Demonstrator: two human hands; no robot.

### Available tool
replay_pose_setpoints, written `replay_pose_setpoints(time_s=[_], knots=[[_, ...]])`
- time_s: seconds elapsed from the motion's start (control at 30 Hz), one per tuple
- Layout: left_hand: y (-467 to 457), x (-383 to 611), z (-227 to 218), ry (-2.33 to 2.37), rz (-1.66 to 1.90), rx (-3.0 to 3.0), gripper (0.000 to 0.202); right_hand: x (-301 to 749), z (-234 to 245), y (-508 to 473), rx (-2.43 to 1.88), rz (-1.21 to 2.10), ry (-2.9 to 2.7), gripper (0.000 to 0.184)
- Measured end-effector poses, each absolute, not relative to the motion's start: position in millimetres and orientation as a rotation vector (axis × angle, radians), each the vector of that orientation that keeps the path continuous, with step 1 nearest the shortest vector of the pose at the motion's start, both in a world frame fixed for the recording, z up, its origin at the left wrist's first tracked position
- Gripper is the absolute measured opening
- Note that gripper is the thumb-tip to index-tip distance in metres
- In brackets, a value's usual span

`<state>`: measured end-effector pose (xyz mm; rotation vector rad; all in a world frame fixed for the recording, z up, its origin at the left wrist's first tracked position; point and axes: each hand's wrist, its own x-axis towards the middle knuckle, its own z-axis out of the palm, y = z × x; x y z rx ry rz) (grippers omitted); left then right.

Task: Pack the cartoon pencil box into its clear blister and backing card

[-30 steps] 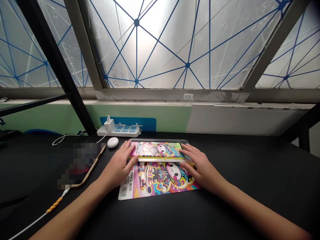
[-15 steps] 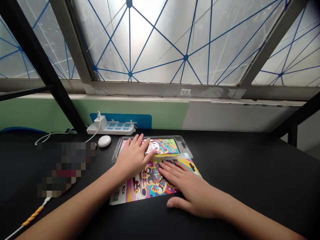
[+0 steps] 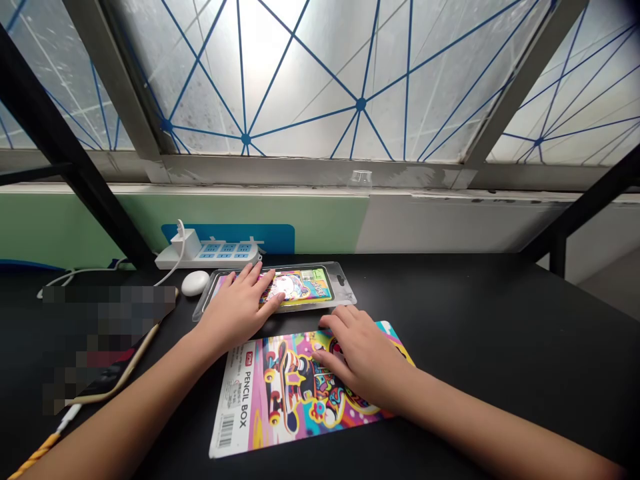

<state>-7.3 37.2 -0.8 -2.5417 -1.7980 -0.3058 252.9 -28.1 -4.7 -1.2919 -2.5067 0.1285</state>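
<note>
A colourful pencil box [image 3: 305, 285] lies in a clear plastic blister tray [image 3: 345, 293] at the back of the black desk [image 3: 490, 333]. My left hand [image 3: 237, 307] rests flat on its left part, fingers stretched out. Nearer to me lies the printed backing card [image 3: 273, 400] marked "PENCIL BOX", separate from the tray. My right hand [image 3: 357, 357] lies flat on the card's upper right part, fingers spread.
A white power strip [image 3: 210, 253] with a plugged charger sits against the green wall. A small white oval case [image 3: 195, 283] lies beside the tray. A phone [image 3: 107, 380] and a cable [image 3: 35, 457] are at the left. Black frame bars cross the window.
The card has slid toward me under my right hand and come apart from the tray. My left hand stayed on the pencil box.
</note>
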Motion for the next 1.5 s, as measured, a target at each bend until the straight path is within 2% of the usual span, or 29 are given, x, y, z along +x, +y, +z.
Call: replay_pose_setpoints(time_s=[0.1,0.23,0.4,0.5,0.7,0.8,0.97,1.1,1.23,1.5], knots=[[36.7,-6.8,-0.8,-1.797,-0.296,-2.545,0.069,248.7,-6.8,-23.8,-1.354,0.087,-2.498,0.023],[37.8,-7.7,-2.0,-1.8,-0.291,-2.545,0.069,249.4,-7.1,-27.9,-1.363,0.103,-2.466,0.027],[38.9,-11.9,2.4,-1.805,-0.256,-2.607,0.068,267.1,5.2,-32.6,-1.394,0.331,-2.295,0.028],[37.0,-16.8,9.5,-1.845,-0.262,-2.729,0.068,298.9,16.9,-18.4,-1.482,0.436,-2.136,0.036],[26.4,-14.4,19.3,-1.895,-0.297,-2.823,0.05,381.6,23.6,36.8,-1.688,0.688,-2.125,0.05],[20.0,-5.6,18.0,-1.897,-0.283,-2.79,0.046,404.9,21.6,47.4,-1.761,0.749,-2.132,0.05],[12.4,3.4,8.5,-1.83,-0.241,-2.721,0.045,395.5,19.7,41.9,-1.764,0.706,-2.079,0.041],[10.5,4.6,3.4,-1.789,-0.258,-2.706,0.046,359.9,11.0,35.1,-1.726,0.595,-2.016,0.045],[9.6,5.1,4.1,-1.789,-0.269,-2.7,0.045,339.1,4.0,28.3,-1.684,0.624,-2.06,0.049],[9.9,4.9,8.9,-1.781,-0.245,-2.737,0.049,373.1,6.7,40.5,-1.713,0.641,-2.097,0.051]])
